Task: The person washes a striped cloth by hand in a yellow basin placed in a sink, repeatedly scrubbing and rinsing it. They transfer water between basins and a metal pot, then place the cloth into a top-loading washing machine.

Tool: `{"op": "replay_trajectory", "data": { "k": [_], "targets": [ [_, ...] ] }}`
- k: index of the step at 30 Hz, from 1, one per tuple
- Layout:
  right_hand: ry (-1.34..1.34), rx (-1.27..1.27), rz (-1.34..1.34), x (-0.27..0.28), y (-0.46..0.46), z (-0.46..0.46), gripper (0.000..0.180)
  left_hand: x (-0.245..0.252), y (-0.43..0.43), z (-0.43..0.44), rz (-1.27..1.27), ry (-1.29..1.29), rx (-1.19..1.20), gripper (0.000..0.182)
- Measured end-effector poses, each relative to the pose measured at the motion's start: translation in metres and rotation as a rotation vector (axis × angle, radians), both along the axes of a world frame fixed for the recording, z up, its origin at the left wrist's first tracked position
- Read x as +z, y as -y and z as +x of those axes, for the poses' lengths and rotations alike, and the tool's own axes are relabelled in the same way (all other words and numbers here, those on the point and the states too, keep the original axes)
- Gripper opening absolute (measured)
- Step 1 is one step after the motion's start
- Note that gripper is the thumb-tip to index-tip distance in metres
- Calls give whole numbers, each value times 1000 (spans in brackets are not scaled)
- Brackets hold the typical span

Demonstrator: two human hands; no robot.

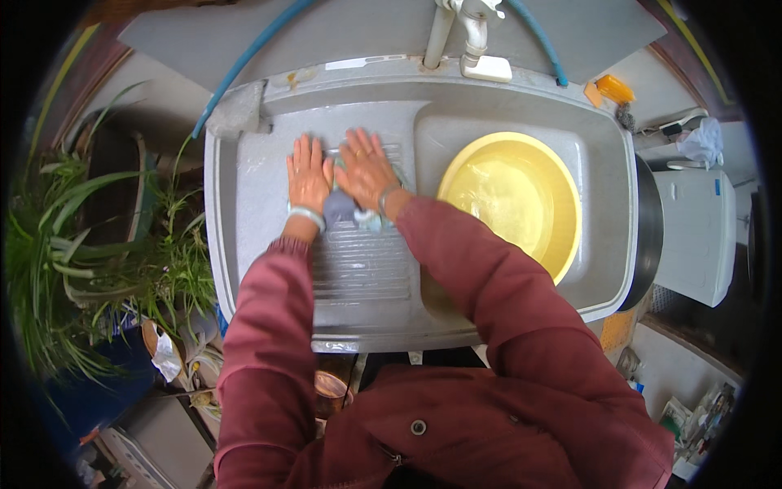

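Observation:
My left hand (307,177) lies palm down beside a small wet cloth (339,206), fingers stretched forward. The cloth is grey-blue with pale green and white parts, bunched on the ribbed washboard (366,263) moulded into the sink (263,122). Over the cloth's far right part, my right hand (366,168) presses flat with its fingers spread, hiding some of it. Neither hand has its fingers closed around the cloth. Slight blur shows on the cloth and the hands. To the right, a yellow plastic basin (510,195) holding clear water sits in the sink's deep bowl.
A white tap (475,30) rises behind the sink, with a white soap bar (487,68) below it. Blue hoses (244,55) hang on either side. A grey cloth (237,113) drapes the back left corner. Orange soap (616,89) lies at right; leafy plants (79,244) crowd the left.

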State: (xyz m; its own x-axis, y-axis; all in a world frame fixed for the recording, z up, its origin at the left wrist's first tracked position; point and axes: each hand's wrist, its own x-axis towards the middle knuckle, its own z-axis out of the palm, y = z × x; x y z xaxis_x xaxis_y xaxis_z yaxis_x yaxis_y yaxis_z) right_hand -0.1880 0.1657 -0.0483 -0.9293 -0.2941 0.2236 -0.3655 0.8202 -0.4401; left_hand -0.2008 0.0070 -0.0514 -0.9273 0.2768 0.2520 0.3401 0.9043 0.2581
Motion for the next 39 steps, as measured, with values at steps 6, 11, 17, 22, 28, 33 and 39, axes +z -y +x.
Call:
{"op": "replay_trajectory", "data": {
  "k": [6,11,17,22,28,33,39],
  "targets": [
    [161,63,-132,40,-3,82,65,41,22,89,163,244,-274,50],
    [10,106,-39,19,5,72,61,14,19,80,148,232,-166,51],
    [22,-78,-113,9,19,8,61,4,17,18,38,157,53,48],
    [263,233,-5,54,-7,123,62,57,23,142,110,406,-245,59],
    [-11,7,48,-7,15,9,60,10,9,20,-103,133,3,56],
    [171,16,-1,26,12,63,66,32,13,61,-17,340,-3,57],
    [66,113,-25,26,14,78,63,12,19,81,-173,142,-140,57]
  ]
}}
